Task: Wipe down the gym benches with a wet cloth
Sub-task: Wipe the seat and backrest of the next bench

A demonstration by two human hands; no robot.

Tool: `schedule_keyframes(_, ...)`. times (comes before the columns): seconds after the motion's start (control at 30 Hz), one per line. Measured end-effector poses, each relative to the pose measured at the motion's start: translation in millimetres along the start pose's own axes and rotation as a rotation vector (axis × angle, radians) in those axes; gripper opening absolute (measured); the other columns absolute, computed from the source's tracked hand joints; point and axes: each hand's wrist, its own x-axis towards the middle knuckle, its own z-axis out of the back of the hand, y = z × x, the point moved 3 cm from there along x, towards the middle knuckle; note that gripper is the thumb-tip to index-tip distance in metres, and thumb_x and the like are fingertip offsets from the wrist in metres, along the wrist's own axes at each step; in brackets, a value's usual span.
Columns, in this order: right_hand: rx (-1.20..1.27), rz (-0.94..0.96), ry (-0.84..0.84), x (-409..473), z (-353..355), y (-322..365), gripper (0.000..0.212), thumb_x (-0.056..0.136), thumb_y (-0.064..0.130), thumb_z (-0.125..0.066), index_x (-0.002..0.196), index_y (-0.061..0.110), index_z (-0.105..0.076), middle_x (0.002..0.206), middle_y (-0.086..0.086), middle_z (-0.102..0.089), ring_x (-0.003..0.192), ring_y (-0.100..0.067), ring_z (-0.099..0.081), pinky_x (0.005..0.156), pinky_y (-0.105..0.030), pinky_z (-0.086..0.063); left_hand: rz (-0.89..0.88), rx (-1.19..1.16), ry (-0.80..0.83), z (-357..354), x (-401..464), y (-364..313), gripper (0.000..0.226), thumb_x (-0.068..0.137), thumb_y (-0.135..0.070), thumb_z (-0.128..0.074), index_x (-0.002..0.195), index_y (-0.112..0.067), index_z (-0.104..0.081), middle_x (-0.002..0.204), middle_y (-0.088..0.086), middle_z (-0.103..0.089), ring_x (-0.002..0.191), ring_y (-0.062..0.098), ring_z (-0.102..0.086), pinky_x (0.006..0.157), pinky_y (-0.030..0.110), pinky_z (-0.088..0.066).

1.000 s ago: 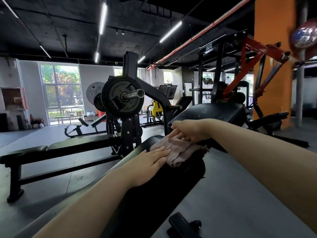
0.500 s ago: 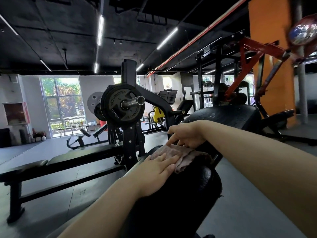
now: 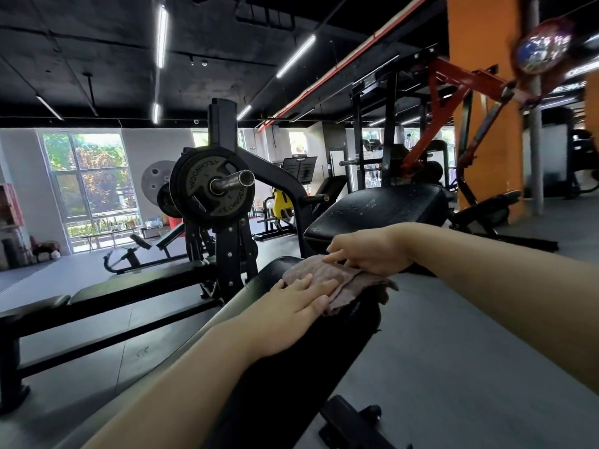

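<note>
A black padded bench (image 3: 291,367) runs from the bottom of the view up to the middle. A brownish-grey cloth (image 3: 351,283) lies over its far end, one corner hanging off the right side. My left hand (image 3: 291,312) rests flat on the near part of the cloth, fingers together. My right hand (image 3: 369,252) presses on the cloth's far edge with fingers curled down. Just beyond, a second black pad (image 3: 379,210) shows water droplets on its surface.
A black rack with a weight plate on a bar (image 3: 212,186) stands close on the left of the bench. A flat black bench (image 3: 107,293) sits lower left. A red-framed machine (image 3: 453,102) and an orange pillar (image 3: 483,124) stand at right. Grey floor surrounds everything.
Both hands and the cloth stay at the bench's far end, shifting only slightly. The view has shifted, so the bench sits a little differently in frame.
</note>
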Motion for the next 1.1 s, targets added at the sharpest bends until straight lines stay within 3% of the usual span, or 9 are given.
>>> schedule_keyframes(0.1, 0.072, 0.052, 0.0, -25.7, -3.5, -15.6, 0.05, 0.1, 0.035, -0.019, 0.145, 0.016, -0.03, 0.113, -0.01, -0.057, 0.097, -0.022, -0.062, 0.093, -0.032, -0.048, -0.048, 0.032, 0.009, -0.4, -6.2, -15.7, 0.043, 0.103, -0.037, -0.017, 0.145, -0.046, -0.012, 0.158, -0.004, -0.012, 0.144, 0.003, 0.001, 0.111, 0.019, 0.006)
schedule_keyframes(0.27, 0.242, 0.208, -0.001, -53.1, -16.8, -45.0, 0.048, 0.099, 0.026, -0.028, 0.137, 0.0, -0.043, 0.13, -0.026, -0.054, 0.109, -0.034, -0.058, 0.102, -0.041, -0.042, -0.109, 0.188, -0.001, -5.5, -14.8, -38.2, 0.045, 0.102, -0.04, -0.02, 0.146, -0.046, -0.01, 0.159, 0.002, -0.007, 0.145, 0.011, 0.003, 0.114, 0.026, 0.006)
schedule_keyframes(0.33, 0.193, 0.262, -0.077, -54.1, -25.9, -60.9, 0.051, 0.099, 0.028, -0.027, 0.124, -0.01, -0.049, 0.116, -0.033, -0.059, 0.091, -0.038, -0.064, 0.081, -0.042, -0.052, -0.098, 0.284, -0.03, -8.5, -18.6, -45.8, 0.046, 0.101, -0.042, -0.024, 0.146, -0.046, -0.014, 0.159, 0.006, -0.005, 0.145, 0.015, 0.002, 0.114, 0.026, 0.005)
schedule_keyframes(0.4, 0.137, 0.306, -0.213, -54.9, -38.0, -73.5, 0.057, 0.1, 0.037, -0.024, 0.114, -0.009, -0.054, 0.094, -0.034, -0.062, 0.06, -0.024, -0.055, 0.051, -0.029, -0.041, -0.093, 0.367, -0.068, -10.9, -22.6, -50.3, 0.047, 0.1, -0.045, -0.027, 0.146, -0.046, -0.017, 0.159, 0.008, -0.007, 0.145, 0.018, -0.001, 0.114, 0.027, 0.004)
schedule_keyframes(0.5, 0.279, 0.43, -0.384, -60.4, -64.6, -83.2, 0.036, 0.1, 0.034, -0.027, 0.119, 0.022, -0.056, 0.071, -0.01, -0.06, 0.054, -0.012, -0.049, 0.044, -0.022, -0.034, -0.117, 0.457, -0.11, -17.7, -30.3, -50.3, 0.049, 0.097, -0.051, -0.024, 0.146, -0.043, -0.02, 0.158, 0.01, -0.01, 0.145, 0.02, -0.006, 0.116, 0.029, 0.003)
schedule_keyframes(0.6, 0.387, 0.495, -0.679, -57.2, -101.1, -90.2, 0.031, 0.093, 0.041, -0.035, 0.117, 0.025, -0.048, 0.104, -0.005, -0.063, 0.084, -0.016, -0.062, 0.067, -0.03, -0.054, -0.158, 0.49, -0.118, -26.3, -42.3, -48.9, 0.068, 0.083, -0.056, -0.007, 0.144, -0.039, -0.032, 0.157, 0.015, -0.014, 0.144, 0.026, -0.016, 0.115, 0.031, 0.003)
schedule_keyframes(0.7, 0.168, 0.394, -1.004, -54.9, -126.5, -90.4, 0.033, 0.095, 0.038, -0.04, 0.111, 0.01, -0.046, 0.111, -0.004, -0.053, 0.106, -0.022, -0.051, 0.092, -0.042, -0.044, -0.191, 0.527, -0.171, -37.3, -58.2, -38.4, 0.052, 0.086, -0.044, -0.026, 0.128, -0.03, -0.054, 0.15, 0.019, -0.031, 0.135, 0.032, -0.037, 0.112, 0.044, -0.023)
schedule_keyframes(0.9, 0.421, 0.375, -1.074, -33.6, -118.2, -59.7, 0.06, 0.096, 0.04, -0.039, 0.144, 0.01, -0.019, 0.142, -0.013, -0.036, 0.125, -0.032, -0.043, 0.103, -0.047, -0.039, -0.168, 0.518, -0.312, -53.0, -100.5, -23.7, 0.054, 0.084, -0.033, -0.038, 0.137, -0.025, -0.037, 0.142, 0.012, -0.045, 0.127, 0.025, -0.04, 0.107, 0.043, -0.034)
schedule_keyframes(1.1, 0.602, 0.374, -1.226, -18.2, -124.2, -57.5, 0.059, 0.101, 0.035, -0.034, 0.15, 0.008, -0.015, 0.155, -0.012, -0.018, 0.14, -0.023, -0.024, 0.112, -0.031, -0.023, -0.052, 0.417, -0.37, -72.3, -158.5, -0.8, 0.049, 0.085, -0.033, -0.043, 0.131, -0.019, -0.043, 0.128, 0.008, -0.053, 0.112, 0.024, -0.048, 0.098, 0.043, -0.043)
